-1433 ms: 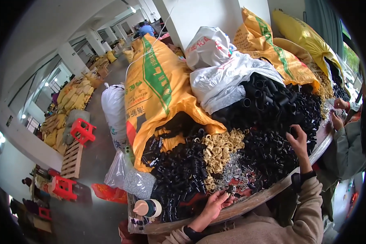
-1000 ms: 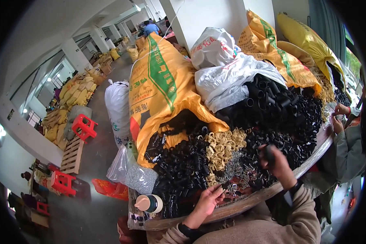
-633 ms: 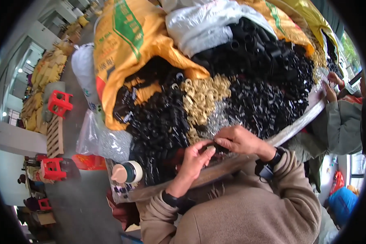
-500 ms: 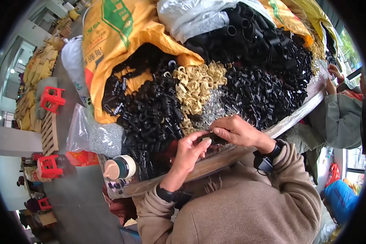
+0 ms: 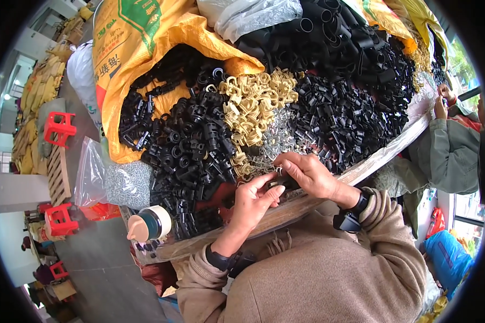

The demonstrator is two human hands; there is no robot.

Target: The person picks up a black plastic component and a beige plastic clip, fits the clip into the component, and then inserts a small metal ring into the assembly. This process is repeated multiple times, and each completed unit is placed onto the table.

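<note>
Hands meet at the near edge of the bench (image 5: 372,164), a little below the middle of the view. The left hand (image 5: 255,200) comes up from six o'clock with its fingers curled and thumb and forefinger pinched toward a small black part (image 5: 279,187) that sits between both hands; the part is mostly hidden, so I cannot tell its shape. The right hand (image 5: 309,173) reaches in from four o'clock, its grip closed around the same part from above, and a small metal clip (image 5: 279,170) pokes out at its fingertips. Both wrists wear dark watches.

Just beyond the fingertips, at twelve o'clock from them, lies a heap of silvery metal clips (image 5: 277,137). At eleven o'clock from the hands is a pile of tan plastic clips (image 5: 250,105). At nine to ten o'clock sits a big mound of black round fittings (image 5: 186,148), spilling out of a yellow woven sack (image 5: 145,48). At one to two o'clock lies another mound of black plastic pieces (image 5: 345,116), with black tubes (image 5: 334,32) stacked behind it.

A cup with a tan lid (image 5: 148,225) lies on its side at eight o'clock, near the bench edge. At three o'clock, at the far right, another person's hands (image 5: 444,99) and green sleeve (image 5: 452,153) work at the same bench. Red stools (image 5: 59,128) stand on the floor at nine o'clock.
</note>
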